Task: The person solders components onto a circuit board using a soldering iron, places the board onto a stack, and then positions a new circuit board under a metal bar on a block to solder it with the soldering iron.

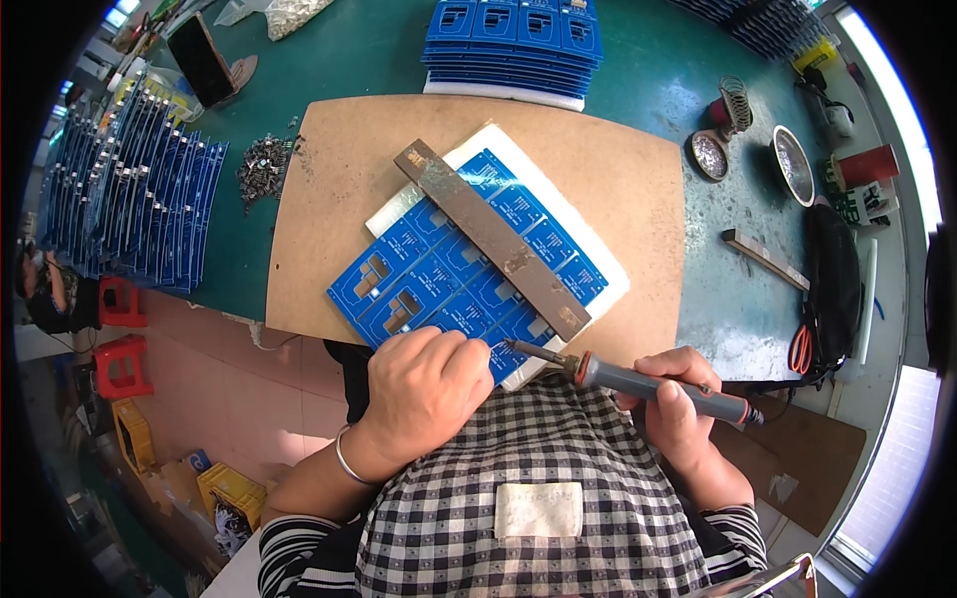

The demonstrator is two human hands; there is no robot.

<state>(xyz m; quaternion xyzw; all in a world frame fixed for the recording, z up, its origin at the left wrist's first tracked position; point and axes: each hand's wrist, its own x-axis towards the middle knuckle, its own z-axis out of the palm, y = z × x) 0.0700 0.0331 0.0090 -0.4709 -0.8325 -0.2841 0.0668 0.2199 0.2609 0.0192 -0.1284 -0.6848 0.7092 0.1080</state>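
A soldering iron with a grey handle and orange-red rings is held in my right hand. Its tip points left, over the near edge of a blue circuit board panel. Close by the tip, my left hand is closed with its knuckles up; whatever its fingers hold is hidden. The panel rests at a slant on a white foam sheet. Across the panel lies a long brown metal bar, running from upper left to lower right.
Under the foam is a brown board on a green table. Stacked blue panels stand at the back, upright ones at left beside small components. A coiled iron stand, a metal bowl and scissors are at right.
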